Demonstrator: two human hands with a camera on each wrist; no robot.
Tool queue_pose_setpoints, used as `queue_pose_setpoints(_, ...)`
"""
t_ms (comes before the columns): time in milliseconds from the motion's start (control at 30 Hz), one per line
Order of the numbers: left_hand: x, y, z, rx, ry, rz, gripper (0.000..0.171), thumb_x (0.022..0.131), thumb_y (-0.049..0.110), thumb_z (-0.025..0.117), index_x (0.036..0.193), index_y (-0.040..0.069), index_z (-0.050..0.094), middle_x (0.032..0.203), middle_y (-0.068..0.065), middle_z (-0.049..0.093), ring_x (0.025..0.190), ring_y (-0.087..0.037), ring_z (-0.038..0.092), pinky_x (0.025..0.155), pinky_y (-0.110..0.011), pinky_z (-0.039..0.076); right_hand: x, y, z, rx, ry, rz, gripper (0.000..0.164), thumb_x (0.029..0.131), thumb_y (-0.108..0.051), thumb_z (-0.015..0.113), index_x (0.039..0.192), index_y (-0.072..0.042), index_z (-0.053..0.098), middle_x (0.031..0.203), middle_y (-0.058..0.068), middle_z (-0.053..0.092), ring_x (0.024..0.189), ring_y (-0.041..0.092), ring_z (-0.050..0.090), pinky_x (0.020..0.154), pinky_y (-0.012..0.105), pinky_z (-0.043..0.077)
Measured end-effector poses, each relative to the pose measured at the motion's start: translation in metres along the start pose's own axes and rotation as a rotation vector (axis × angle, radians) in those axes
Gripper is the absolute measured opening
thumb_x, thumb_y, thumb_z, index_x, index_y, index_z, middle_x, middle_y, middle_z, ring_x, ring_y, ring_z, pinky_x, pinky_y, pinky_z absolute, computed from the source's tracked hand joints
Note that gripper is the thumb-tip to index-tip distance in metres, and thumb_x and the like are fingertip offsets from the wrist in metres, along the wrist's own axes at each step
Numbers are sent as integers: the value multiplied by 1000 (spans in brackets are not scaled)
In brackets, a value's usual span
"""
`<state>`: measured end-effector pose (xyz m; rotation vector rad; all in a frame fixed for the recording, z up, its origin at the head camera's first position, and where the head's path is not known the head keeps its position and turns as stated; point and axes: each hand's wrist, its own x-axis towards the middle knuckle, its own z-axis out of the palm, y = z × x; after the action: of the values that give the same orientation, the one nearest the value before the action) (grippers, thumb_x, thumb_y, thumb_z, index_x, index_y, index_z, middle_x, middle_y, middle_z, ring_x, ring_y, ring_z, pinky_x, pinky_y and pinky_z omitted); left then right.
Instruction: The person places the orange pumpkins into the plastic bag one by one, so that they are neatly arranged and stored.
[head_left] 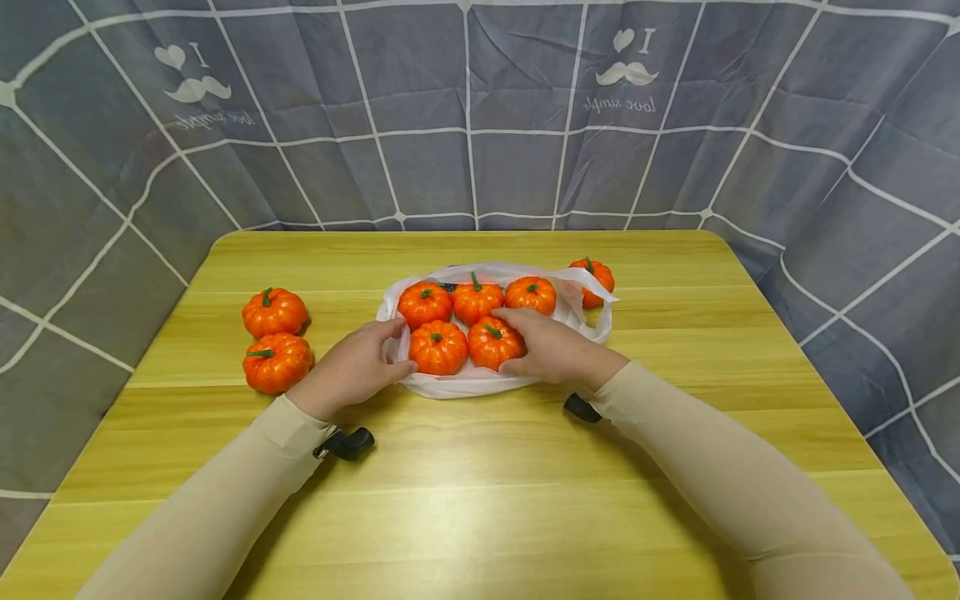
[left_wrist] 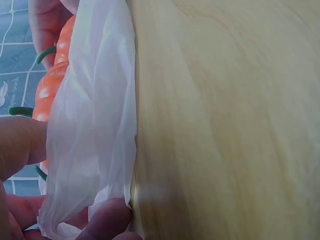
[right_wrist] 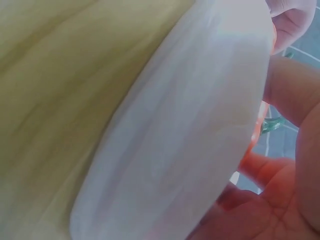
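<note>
pumpkins mostly hide behind the bag in wrist views.

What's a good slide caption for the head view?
Left hand at a white bag of five pumpkins, right hand touching one, three more outside.

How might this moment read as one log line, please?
left hand: at left side of bag; right hand: around bag's front-right pumpkin; bag: five pumpkins visible inside; table: two pumpkins left, one beyond bag's right end
</note>
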<state>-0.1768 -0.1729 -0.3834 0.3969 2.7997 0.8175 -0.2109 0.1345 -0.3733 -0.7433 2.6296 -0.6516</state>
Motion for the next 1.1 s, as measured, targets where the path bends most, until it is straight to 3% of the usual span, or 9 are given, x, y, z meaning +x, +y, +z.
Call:
queue_pose_setpoints(233, 0, 0, 0, -3, 2, -1, 80, 96, 32, 73, 160, -3, 39, 160, -25, 48, 145, -43, 49, 121, -59, 39, -1, -1, 1, 12, -4, 15, 87, 94, -30, 79, 166, -15, 33, 163, 15, 44, 142, 32, 50, 124, 51, 38)
queue_pose_setpoints(567, 0, -1, 2, 1, 11, -5, 81, 96, 32, 74, 159, -3, 40, 157, -25, 52, 129, -37, 58, 114, -56, 47, -2, 0, 3, -5, 1, -1, 87, 95, -31, 79, 166, -13, 32, 163, 17, 43, 145, 33, 49, 125, 51, 36)
queue_pose_setpoints(1100, -1, -2, 3, -8, 13, -2, 81, 95, 32, 74, 159, -4, 40, 155, -24, 53, 120, -34, 58, 108, -54, 50, -2, 1, 5, 2, 1, 23, 89, 95, -32, 78, 167, -17, 29, 165, 15, 41, 144, 33, 50, 125, 51, 37)
